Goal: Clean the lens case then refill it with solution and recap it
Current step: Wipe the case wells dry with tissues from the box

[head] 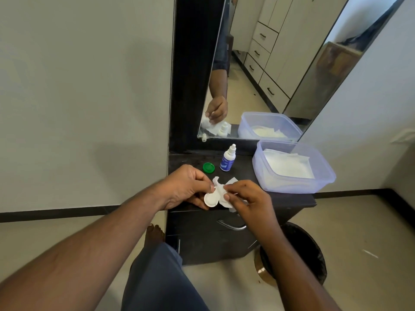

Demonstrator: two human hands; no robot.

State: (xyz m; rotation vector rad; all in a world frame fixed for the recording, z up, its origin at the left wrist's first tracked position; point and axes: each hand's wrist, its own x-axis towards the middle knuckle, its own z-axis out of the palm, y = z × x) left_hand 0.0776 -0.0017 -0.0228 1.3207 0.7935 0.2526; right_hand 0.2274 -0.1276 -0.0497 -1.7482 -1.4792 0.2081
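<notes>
Head view, looking down over a dark desk (280,199) set below a mirror (269,63).

Lens case (212,197): white, held in the air just over the desk's front edge, between the two hands. Its long axis ran roughly 8 to 2 o'clock. The left well (210,200) was open, uncapped and facing up; the right well was hidden under a tissue (226,189).

Left hand (186,187): came in from 8 o'clock, fingers curled, thumb and fingertips pinching the case at its near-left end. It was the steadying hand.

Right hand (244,198): came in from 5 o'clock, fingers bent, pinching the tissue and pressing it onto the right end of the case. Whether the fingertips sat inside the well could not be told.

Green cap (208,167): lay flat on the desk at 12 o'clock from the left hand, near it, off the case. A second cap was not visible.

Solution bottle (228,158): upright, capped, just right of the green cap, at about 11 o'clock from the right hand. The right hand looked the nearer one to it.

Plastic tub (314,187) holding more tissues stood at 2 o'clock, well apart.

Judgement: wiping stage under way; refill and recap not yet done. The open left well lay directly beside the tissue hand, at its 9 o'clock.
</notes>
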